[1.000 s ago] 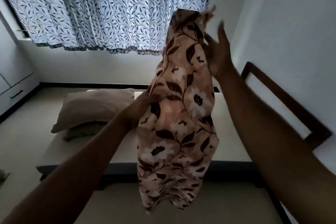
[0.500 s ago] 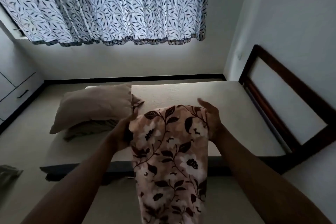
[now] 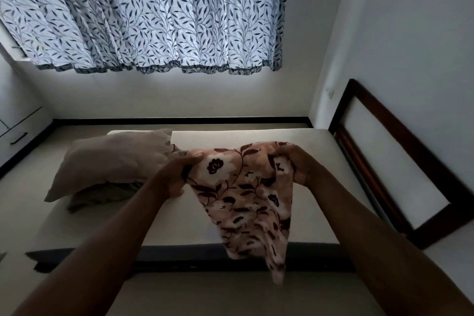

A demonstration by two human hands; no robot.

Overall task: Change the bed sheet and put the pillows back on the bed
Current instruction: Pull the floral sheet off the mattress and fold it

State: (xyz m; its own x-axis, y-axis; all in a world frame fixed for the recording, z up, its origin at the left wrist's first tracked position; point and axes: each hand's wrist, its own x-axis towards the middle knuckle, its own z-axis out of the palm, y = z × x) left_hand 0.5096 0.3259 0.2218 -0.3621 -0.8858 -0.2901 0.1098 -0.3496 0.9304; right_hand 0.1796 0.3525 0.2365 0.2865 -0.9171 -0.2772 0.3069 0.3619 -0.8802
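Sheet: The floral sheet is held bunched at centre frame above the bare mattress. Its top edge is stretched between the two hands, and the rest is left hanging to a narrow tail at lower centre.
Handling: It is judged light, soft and limp (no stiffness is shown in the drape). Bunching and twisting are to be expected; breakage is not.
Where to hold: Two points along one edge, well apart, are best taken so the cloth can be opened. The corners are hidden by the folds.
Left hand: The left hand is curled round a gathered fold at the sheet's upper left, with the arm stretched forward from the lower left.
Right hand: The right hand is clenched over the upper right edge, knuckles up, with the arm extended from the lower right.
Surroundings: Two pillows are stacked at the mattress's left. A dark headboard is seen at right and a leaf-print curtain across the top.
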